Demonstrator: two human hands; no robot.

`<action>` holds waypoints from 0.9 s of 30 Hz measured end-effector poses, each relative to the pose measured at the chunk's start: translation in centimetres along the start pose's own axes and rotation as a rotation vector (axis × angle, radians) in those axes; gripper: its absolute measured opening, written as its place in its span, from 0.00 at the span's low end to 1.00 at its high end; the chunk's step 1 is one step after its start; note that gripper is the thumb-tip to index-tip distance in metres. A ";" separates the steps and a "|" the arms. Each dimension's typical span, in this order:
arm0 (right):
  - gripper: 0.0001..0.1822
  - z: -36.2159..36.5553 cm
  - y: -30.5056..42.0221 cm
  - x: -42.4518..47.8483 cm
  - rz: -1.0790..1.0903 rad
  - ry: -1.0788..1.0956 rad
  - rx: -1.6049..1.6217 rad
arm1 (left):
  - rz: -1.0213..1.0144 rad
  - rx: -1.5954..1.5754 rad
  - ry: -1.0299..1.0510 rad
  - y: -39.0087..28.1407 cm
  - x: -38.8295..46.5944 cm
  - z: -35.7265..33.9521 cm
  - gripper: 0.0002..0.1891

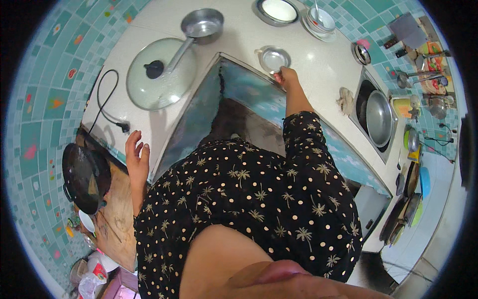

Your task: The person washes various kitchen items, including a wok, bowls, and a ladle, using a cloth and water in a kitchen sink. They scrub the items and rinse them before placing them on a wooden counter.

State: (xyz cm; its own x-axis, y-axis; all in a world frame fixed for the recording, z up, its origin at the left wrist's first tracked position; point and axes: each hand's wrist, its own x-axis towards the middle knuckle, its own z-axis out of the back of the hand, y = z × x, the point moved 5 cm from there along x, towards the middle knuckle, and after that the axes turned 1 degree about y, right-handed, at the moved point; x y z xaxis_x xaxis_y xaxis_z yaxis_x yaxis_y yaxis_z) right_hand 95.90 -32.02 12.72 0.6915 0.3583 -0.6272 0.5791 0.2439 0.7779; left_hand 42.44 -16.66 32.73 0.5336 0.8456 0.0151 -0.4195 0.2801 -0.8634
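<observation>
My right hand (pixel 287 77) grips the near rim of a small metal bowl (pixel 275 58) at the counter's front edge. A pale rim of something, perhaps another dish, shows behind the bowl on its left. My left hand (pixel 137 157) is raised with fingers apart over the left part of the counter, holding nothing. Just above its fingertips lies a black power plug (pixel 123 127) on its cord. Farther back, a glass lid (pixel 160 89) with a black knob lies flat. The long handle of a metal saucepan (pixel 202 27) reaches over that lid.
A white-lined basin (pixel 278 10) and stacked bowls (pixel 320 22) stand at the back. At right, a sink (pixel 359 101) holds a large metal basin (pixel 379 119), with a cloth (pixel 345 101) beside it. A black wok (pixel 86 178) leans at left above a wooden board (pixel 115 216).
</observation>
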 end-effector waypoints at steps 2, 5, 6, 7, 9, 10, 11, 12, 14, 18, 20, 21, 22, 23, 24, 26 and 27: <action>0.12 1.1 0.1 0.5 -0.042 -0.005 -0.060 | 0.001 0.004 0.026 -0.6 0.9 -1.9 0.20; 0.12 2.4 0.4 0.7 -0.016 0.048 -0.016 | -0.005 0.031 0.054 -1.4 2.2 -4.2 0.20; 0.12 2.8 0.3 0.7 -0.030 0.063 0.017 | 0.000 0.040 0.068 -1.6 2.7 -5.0 0.20; 0.11 3.3 0.4 0.6 -0.022 0.058 -0.029 | 0.019 0.019 0.081 -1.7 3.0 -5.7 0.20; 0.11 4.1 0.2 0.4 -0.019 0.028 -0.132 | 0.016 -0.027 0.142 -1.8 3.8 -7.4 0.19; 0.12 4.6 0.2 0.1 0.009 -0.011 -0.161 | 0.016 -0.042 0.172 -1.8 4.1 -8.2 0.19; 0.12 4.9 0.1 -0.4 0.044 0.008 -0.121 | 0.018 -0.102 0.208 -1.7 4.3 -8.8 0.19; 0.12 5.4 -0.3 -1.2 0.069 -0.021 -0.081 | 0.039 -0.123 0.243 -1.4 4.5 -9.4 0.20; 0.11 6.8 -0.6 -2.8 0.121 -0.067 0.002 | 0.056 -0.122 0.322 -0.6 5.1 -10.4 0.20; 0.07 12.9 -2.0 -8.2 0.182 -0.131 0.336 | 0.049 -0.079 0.450 1.1 7.1 -12.8 0.19; 0.06 18.7 -1.2 -10.5 0.228 -0.214 0.428 | 0.168 -0.151 0.426 1.8 7.3 -14.1 0.17; 0.06 22.0 -0.4 -11.6 0.291 -0.209 0.495 | 0.165 -0.179 0.445 1.4 7.4 -15.2 0.17; 0.05 25.9 0.5 -12.6 0.302 -0.277 0.490 | 0.181 -0.188 0.467 0.8 7.3 -16.7 0.17; 0.05 29.9 1.2 -13.4 0.305 -0.373 0.498 | 0.171 -0.197 0.491 -0.1 7.5 -18.2 0.17; 0.04 33.7 2.3 -13.8 0.348 -0.424 0.447 | 0.144 -0.199 0.518 -1.2 7.6 -19.4 0.17; 0.05 41.9 3.8 -14.0 0.373 -0.590 0.396 | 0.124 -0.244 0.585 -3.6 6.9 -22.9 0.17; 0.06 45.6 4.3 -13.7 0.399 -0.632 0.389 | 0.108 -0.190 0.578 -4.6 7.0 -24.3 0.17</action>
State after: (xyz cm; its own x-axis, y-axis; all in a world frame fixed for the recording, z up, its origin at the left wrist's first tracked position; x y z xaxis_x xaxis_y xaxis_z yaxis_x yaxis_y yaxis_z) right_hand 108.58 -77.02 22.90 0.9205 -0.2483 -0.3019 0.2674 -0.1632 0.9497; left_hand 66.00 -23.08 24.56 0.8294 0.4669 -0.3068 -0.3832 0.0757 -0.9206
